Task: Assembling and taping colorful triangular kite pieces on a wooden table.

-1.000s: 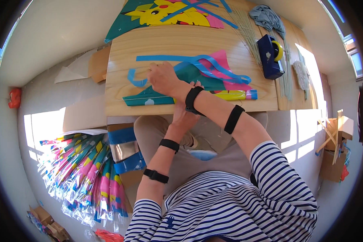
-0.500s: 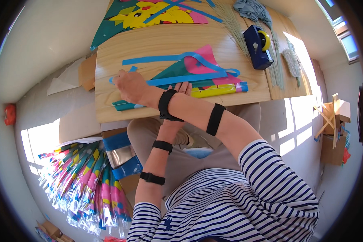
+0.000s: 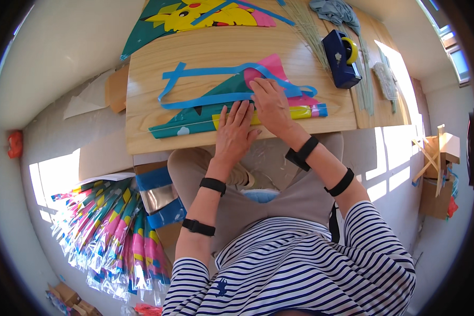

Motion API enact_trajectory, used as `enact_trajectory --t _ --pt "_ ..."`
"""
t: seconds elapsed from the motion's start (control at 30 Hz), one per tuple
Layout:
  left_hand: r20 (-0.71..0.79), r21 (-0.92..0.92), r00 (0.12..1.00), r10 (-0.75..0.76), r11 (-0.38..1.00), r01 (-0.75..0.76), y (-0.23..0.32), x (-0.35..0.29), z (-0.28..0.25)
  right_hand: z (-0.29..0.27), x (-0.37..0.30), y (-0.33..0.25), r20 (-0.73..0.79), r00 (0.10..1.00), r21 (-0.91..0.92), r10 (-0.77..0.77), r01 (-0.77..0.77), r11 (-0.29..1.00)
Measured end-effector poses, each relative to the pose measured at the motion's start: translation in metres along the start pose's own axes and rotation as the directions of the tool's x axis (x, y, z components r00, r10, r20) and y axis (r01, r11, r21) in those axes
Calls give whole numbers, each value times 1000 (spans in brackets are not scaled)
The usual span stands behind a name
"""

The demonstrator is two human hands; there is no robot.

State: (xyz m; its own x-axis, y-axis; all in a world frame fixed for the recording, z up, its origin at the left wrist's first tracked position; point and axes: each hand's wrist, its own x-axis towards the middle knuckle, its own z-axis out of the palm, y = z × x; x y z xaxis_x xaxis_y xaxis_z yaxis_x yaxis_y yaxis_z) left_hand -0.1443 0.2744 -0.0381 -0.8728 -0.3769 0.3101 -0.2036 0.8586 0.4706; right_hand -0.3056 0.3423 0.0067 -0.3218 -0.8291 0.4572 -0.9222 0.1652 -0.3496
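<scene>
A folded kite of thin teal, pink and yellow sheet (image 3: 216,113) lies along the near edge of the table, its near side rolled into a narrow strip. A long blue ribbon tail (image 3: 205,98) loops over it, with a crossed end at the far left. My left hand (image 3: 234,131) rests flat on the rolled part, fingers spread. Beside it on the right, my right hand (image 3: 273,108) lies on the sheet and the ribbon, fingers stretched toward the pink part; its fingertips touch near the ribbon, and I see nothing gripped.
Another printed kite (image 3: 205,18) with blue tails lies at the far edge. A dark blue tape dispenser (image 3: 342,66), thin sticks (image 3: 308,34), grey cloth (image 3: 336,13) and a clear plastic box (image 3: 385,80) are at the right. Several bagged kites (image 3: 110,231) fan out at lower left.
My right hand has moved from the ribbon's left end across to the right, uncrossing my arms. The ribbon's left end now forms a loop, and my left hand shows fully on the roll.
</scene>
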Motion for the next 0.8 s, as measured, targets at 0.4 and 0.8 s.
enact_trajectory --t 0.4,0.8 --pt "3 50 1000 -2 999 2 -4 1 3 23 -64 15 135 991 -105 -4 18 994" --pt "24 72 1000 0 997 -1 -3 2 5 16 -71 18 202 979 -116 -13 37 993"
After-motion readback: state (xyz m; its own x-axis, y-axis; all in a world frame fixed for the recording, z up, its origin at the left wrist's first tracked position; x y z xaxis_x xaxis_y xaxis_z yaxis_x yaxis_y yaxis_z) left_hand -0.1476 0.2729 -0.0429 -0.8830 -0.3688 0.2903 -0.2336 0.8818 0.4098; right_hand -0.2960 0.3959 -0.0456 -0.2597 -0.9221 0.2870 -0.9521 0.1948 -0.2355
